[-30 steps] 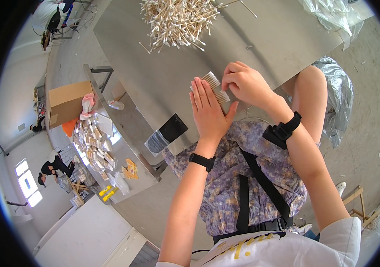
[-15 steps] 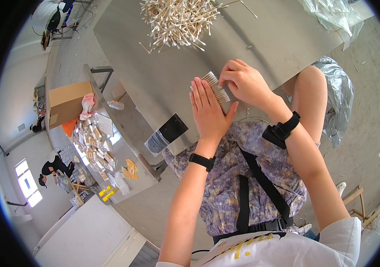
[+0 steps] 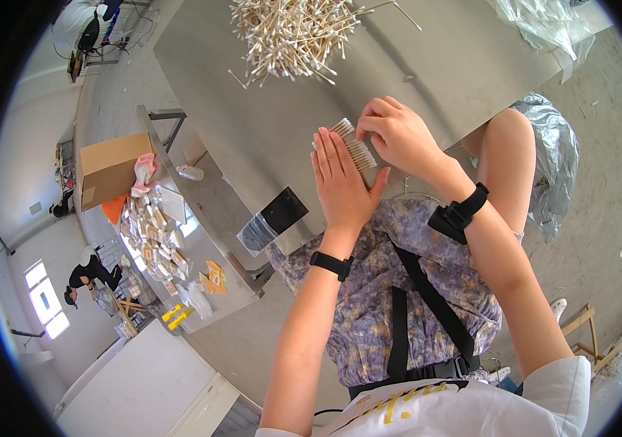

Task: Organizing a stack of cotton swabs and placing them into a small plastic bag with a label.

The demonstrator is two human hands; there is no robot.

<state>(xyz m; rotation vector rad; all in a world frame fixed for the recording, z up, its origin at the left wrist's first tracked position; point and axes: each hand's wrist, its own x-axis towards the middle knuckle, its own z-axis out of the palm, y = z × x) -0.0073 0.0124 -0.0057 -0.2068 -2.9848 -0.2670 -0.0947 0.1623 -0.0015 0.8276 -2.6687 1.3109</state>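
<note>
A row of cotton swabs point(image 3: 357, 151) lies side by side on the metal table point(image 3: 252, 124), white tips lined up. My left hand point(image 3: 341, 182) rests flat over the row's left part, fingers straight and together, thumb spread out, hiding the swabs beneath. At the row's right end is my right hand point(image 3: 400, 138), fingers curled in and fingertips close to the swab tips. Whatever those fingertips may pinch is hidden. A large loose heap of cotton swabs point(image 3: 292, 36) sits farther up the table, with a few strays at its edges.
A black flat object with a clear film pouch point(image 3: 273, 218) lies by the table's left corner. Clear plastic bags point(image 3: 544, 25) sit at the far right. On the left, another table holds many small packs point(image 3: 154, 237) and a cardboard box point(image 3: 114, 167). People are in the background.
My right hand has shifted very slightly left at the row's end. My left hand stays flat on the swabs.
</note>
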